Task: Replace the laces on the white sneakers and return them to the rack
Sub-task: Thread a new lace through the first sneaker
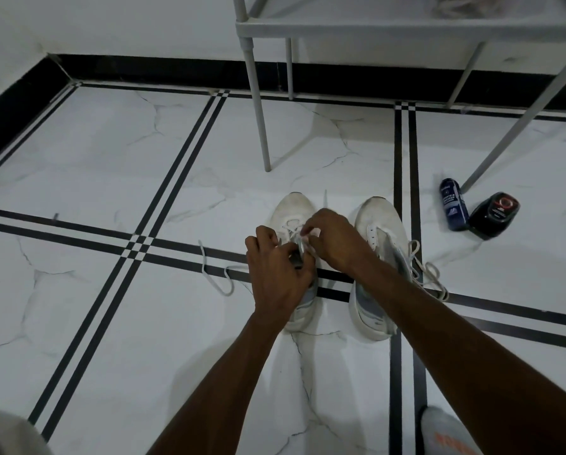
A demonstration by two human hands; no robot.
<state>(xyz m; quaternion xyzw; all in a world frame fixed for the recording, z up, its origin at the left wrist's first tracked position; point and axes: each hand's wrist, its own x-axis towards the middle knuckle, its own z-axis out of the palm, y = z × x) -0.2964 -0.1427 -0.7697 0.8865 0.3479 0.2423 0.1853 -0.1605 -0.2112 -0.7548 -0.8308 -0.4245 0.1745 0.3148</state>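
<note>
Two hands, left [276,274] and right [332,239], were pinched on white flat lace [291,228] over white mesh sneaker [290,208]; even tension was advised.

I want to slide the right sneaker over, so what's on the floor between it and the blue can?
In the head view, only a loose white lace lies between the right sneaker and the blue can; otherwise bare floor.

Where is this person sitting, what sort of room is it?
Probably a home entryway or shoe corner: a polished tiled floor, a grey shoe rack against the wall, and shoe-care bottles lying beside the white sneakers being laced.
</note>
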